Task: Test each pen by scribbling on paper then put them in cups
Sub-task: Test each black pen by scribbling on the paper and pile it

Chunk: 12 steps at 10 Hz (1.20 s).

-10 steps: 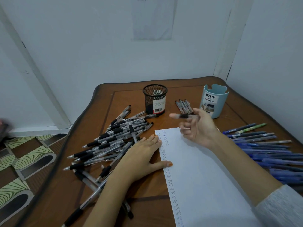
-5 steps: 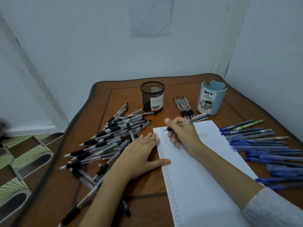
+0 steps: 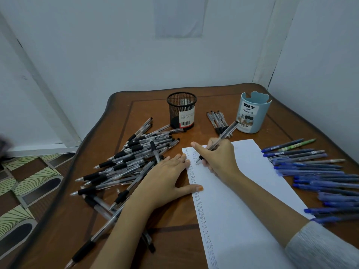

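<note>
Brown wooden counter: it carries everything. Its curved rim drops to the tiled floor on your left, and the wall closes in behind and on your right.
White paper: lies in front of you, with a column of "test" marks down its left edge and the rest mostly blank.
Black pens: a loose heap left of the paper, some close to the rim.
Blue pens: rows right of the paper.
Left hand: flat, fingers straight, pinning the paper's left edge.
Right hand: curled round the pen in a writing hold.
Cups: the mesh cup and the blue cup stand at the back, apart, with four pens lying between them.
Pen: its tip meets the paper's top left, so you are in the scribbling step. Next, I judge, you lift it and reach forward to a cup; that path looks open.
</note>
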Each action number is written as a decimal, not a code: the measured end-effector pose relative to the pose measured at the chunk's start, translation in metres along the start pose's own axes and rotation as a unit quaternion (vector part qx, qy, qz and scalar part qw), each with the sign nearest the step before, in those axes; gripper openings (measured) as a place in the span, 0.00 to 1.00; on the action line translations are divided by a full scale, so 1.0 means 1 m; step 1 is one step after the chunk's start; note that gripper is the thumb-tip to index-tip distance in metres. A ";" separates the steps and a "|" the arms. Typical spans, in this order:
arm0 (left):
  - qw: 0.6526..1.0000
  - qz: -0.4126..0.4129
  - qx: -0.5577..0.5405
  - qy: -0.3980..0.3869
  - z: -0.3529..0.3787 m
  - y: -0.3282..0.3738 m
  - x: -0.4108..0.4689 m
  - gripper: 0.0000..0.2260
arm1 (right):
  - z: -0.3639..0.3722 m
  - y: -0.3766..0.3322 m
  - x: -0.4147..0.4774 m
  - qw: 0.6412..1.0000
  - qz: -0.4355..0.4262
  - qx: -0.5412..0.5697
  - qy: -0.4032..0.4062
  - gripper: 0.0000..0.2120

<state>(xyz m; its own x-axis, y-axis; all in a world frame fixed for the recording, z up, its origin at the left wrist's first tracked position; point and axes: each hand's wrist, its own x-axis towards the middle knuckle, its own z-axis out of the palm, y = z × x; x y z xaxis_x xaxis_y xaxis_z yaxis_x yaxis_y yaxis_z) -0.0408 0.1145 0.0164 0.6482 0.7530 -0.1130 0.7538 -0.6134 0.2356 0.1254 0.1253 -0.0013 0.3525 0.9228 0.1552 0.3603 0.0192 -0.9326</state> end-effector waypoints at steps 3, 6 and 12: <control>1.000 -0.001 0.000 0.000 0.000 0.001 0.000 0.38 | 0.002 0.005 0.000 0.998 -0.052 -0.008 -0.018 0.17; 1.000 -0.001 -0.001 0.001 0.001 0.000 0.001 0.38 | 0.002 0.003 0.000 0.999 -0.039 0.000 -0.031 0.18; 1.000 0.004 -0.006 0.014 0.003 -0.002 0.001 0.38 | 0.001 0.004 0.000 0.999 -0.051 0.001 -0.008 0.15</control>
<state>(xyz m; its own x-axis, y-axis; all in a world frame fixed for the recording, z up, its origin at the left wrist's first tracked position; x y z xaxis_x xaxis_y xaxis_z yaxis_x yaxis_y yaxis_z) -0.0417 0.1154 0.0126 0.6502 0.7551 -0.0838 0.7476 -0.6163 0.2474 0.1259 0.1257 -0.0059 0.2995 0.9222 0.2445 0.3926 0.1145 -0.9126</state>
